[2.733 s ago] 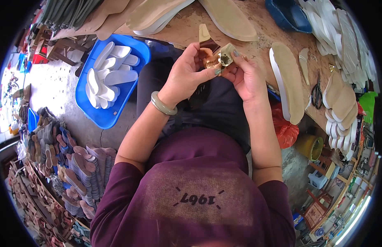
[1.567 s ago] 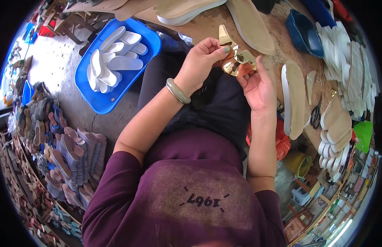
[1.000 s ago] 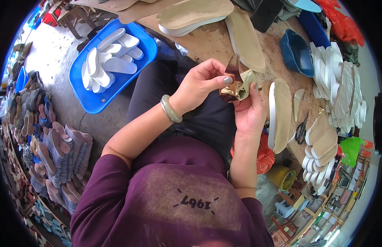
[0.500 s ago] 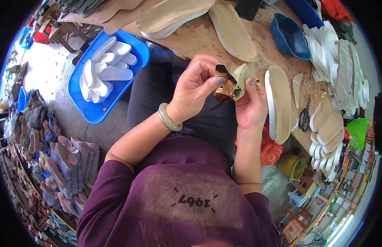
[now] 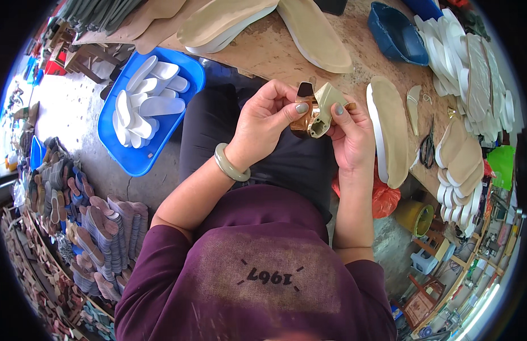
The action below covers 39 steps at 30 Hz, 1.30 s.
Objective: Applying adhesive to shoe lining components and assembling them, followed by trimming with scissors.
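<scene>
Left fingers: closed on the strap [image 5: 315, 111], which is pinched between thumb and fingertips at its shiny brown end.
Right fingers: closed on the same strap, its pale beige end being gripped under the thumb.
Strap: a small folded piece, brown-gold on one side and beige on the other, held in the air between both hands, above the lap and just before the table edge.
Left hand [image 5: 267, 118]: raised, palm turned toward the right; a pale green bangle [image 5: 230, 166] is worn at the wrist.
Right hand [image 5: 351, 135]: raised opposite it, the two thumbs almost touching.
Table [image 5: 275, 48]: a worn wooden top beyond the hands, on which beige insoles [image 5: 314, 31] are laid.
Sole [image 5: 388, 128]: a long tan one with a white edge, set just right of the right hand.
Scissors [image 5: 427, 149]: dark, laid beside that sole.
Blue tray [image 5: 190, 77]: on the floor to the left, white insoles being kept in it.
Floor stacks [image 5: 107, 238]: soles piled in rows at the lower left.
</scene>
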### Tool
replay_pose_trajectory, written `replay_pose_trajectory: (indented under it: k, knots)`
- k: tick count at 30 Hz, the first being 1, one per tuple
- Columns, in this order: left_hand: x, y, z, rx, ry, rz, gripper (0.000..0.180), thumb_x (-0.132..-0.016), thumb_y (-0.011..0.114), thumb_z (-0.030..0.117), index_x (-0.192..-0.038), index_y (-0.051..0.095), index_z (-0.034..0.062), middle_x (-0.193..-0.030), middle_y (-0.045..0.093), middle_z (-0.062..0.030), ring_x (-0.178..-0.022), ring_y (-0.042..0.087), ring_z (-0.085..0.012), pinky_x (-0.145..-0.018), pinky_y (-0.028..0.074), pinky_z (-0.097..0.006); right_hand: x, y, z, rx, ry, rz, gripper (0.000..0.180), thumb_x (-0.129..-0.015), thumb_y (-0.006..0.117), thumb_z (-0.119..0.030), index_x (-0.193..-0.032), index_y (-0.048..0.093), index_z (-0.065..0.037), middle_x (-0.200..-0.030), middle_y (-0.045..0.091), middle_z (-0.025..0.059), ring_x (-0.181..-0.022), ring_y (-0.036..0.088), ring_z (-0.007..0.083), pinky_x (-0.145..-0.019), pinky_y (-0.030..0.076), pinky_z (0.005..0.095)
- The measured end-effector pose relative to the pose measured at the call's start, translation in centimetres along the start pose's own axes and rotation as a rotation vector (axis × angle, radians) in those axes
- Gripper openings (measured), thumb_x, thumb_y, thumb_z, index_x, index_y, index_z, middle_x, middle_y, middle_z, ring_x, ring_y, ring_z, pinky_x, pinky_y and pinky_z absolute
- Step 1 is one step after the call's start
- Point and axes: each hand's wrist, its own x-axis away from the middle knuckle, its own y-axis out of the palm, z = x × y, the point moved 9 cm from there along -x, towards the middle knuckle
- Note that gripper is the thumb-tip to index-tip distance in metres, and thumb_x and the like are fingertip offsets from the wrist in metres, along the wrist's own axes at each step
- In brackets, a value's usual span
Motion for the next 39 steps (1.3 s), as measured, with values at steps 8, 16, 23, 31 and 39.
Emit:
replay_pose_trajectory:
  k: [8,16,23,31,39]
  knots:
    - [-0.1,-0.4,-0.9,0.026,-0.112,0.008,0.008,-0.093,0.060,0.008,-0.094,0.053,0.0051,-0.085,0.061,-0.0026,-0.070,0.054,-0.0079,-0.064,0.045,-0.021,0.2,-0.1,0.2,0.029,0.017,0.021,0.024,-0.090,0.065,-0.013,-0.109,0.061,0.001,-0.092,0.064,0.0058,-0.080,0.065,0.0137,-0.069,0.058,0.0289]
    - [-0.5,0.2,-0.9,0.143,-0.200,-0.069,0.011,-0.092,0.063,0.007,-0.097,0.055,0.0019,-0.090,0.061,-0.0017,-0.084,0.057,-0.0076,-0.078,0.049,-0.021,0.7,0.2,-1.6,0.158,-0.139,0.107,0.023,-0.089,0.067,-0.013,-0.105,0.063,0.002,-0.087,0.063,0.0044,-0.074,0.061,0.0110,-0.065,0.052,0.0237]
    - [1.1,-0.5,1.1,-0.040,-0.134,0.043,0.029,-0.094,0.060,0.011,-0.118,0.053,-0.0031,-0.109,0.062,-0.0051,-0.100,0.058,-0.0096,-0.088,0.047,-0.024,2.4,1.2,-5.8,0.831,-0.555,0.217,0.020,-0.085,0.072,-0.011,-0.099,0.064,0.001,-0.081,0.064,0.0065,-0.068,0.058,0.0140,-0.060,0.047,0.0261]
    - [0.8,-0.4,0.7,-0.099,-0.252,0.104,0.033,-0.098,0.055,0.023,-0.115,0.059,-0.0046,-0.105,0.066,-0.0092,-0.096,0.064,-0.0146,-0.090,0.051,-0.029,5.3,7.8,-5.9,1.324,-1.130,0.049,0.032,-0.067,0.077,-0.003,-0.097,0.068,-0.006,-0.086,0.064,0.0062,-0.082,0.064,0.0249,-0.066,0.054,0.0327]
    - [1.1,-0.6,0.0,0.167,-0.286,0.142,0.028,-0.099,0.051,0.017,-0.114,0.061,-0.0041,-0.106,0.066,-0.0098,-0.095,0.064,-0.0150,-0.088,0.051,-0.029,5.5,8.5,-4.6,1.403,-1.193,-0.030,0.031,-0.067,0.072,0.000,-0.097,0.069,-0.006,-0.086,0.064,0.0054,-0.082,0.064,0.0235,-0.068,0.054,0.0318]
